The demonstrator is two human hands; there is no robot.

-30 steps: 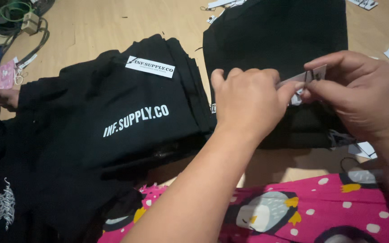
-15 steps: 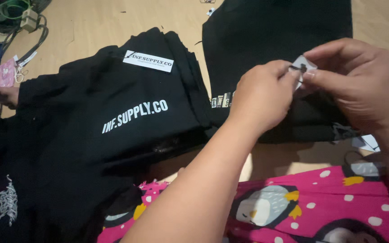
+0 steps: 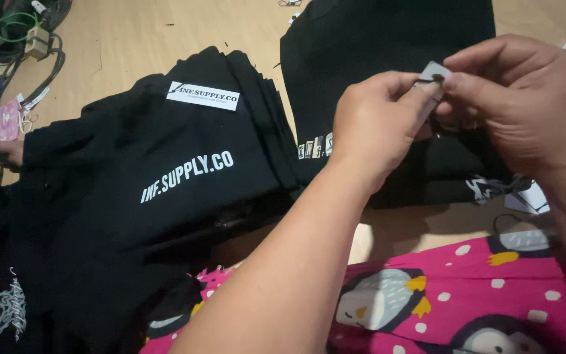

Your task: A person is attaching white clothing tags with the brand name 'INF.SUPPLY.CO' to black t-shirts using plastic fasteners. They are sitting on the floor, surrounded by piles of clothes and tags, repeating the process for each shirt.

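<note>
White paper tag (image 3: 431, 73) sits pinched between left hand (image 3: 375, 124) and right hand (image 3: 519, 105), right of centre; keep fingertips firm, tag steady.

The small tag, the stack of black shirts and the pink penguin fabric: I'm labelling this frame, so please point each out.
small tag (image 3: 432, 71): head view, its pale upper face between both hands' fingertips.
stack of black shirts (image 3: 185, 196): head view, top shirt's front.
pink penguin fabric (image 3: 466, 288): head view, pink area between penguins.
</note>
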